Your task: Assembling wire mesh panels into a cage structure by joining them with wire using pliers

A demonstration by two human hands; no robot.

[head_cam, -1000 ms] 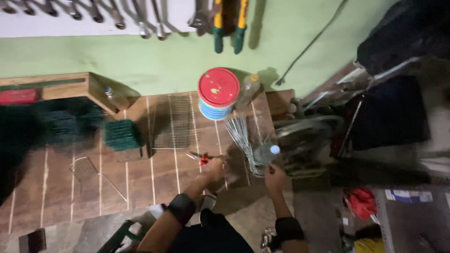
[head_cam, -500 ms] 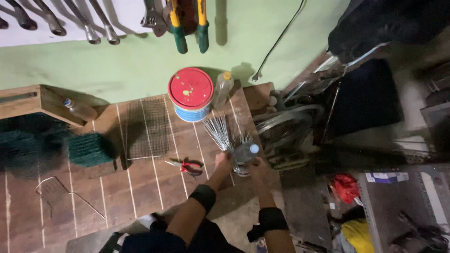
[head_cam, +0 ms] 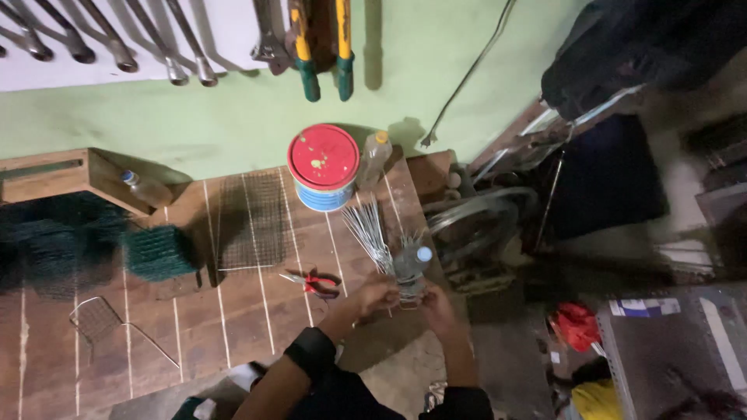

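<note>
A small clear plastic bottle with a blue cap stands at the right end of a wooden bench, with thin wires around its lower part. My left hand grips the bottle's base from the left. My right hand closes on it from the right. A bundle of straight grey wires fans out on the bench just behind the bottle. Red-handled pliers lie to the left of my left hand, untouched.
A red-lidded can and a taller bottle stand by the green wall. A wire mesh panel, a green mesh roll and a wooden box lie further left. Wrenches and bolt cutters hang above. A round metal frame sits right of the bench.
My left hand has moved away from the red pliers to the bottle, joining my right hand there. The view has shifted to the right.
</note>
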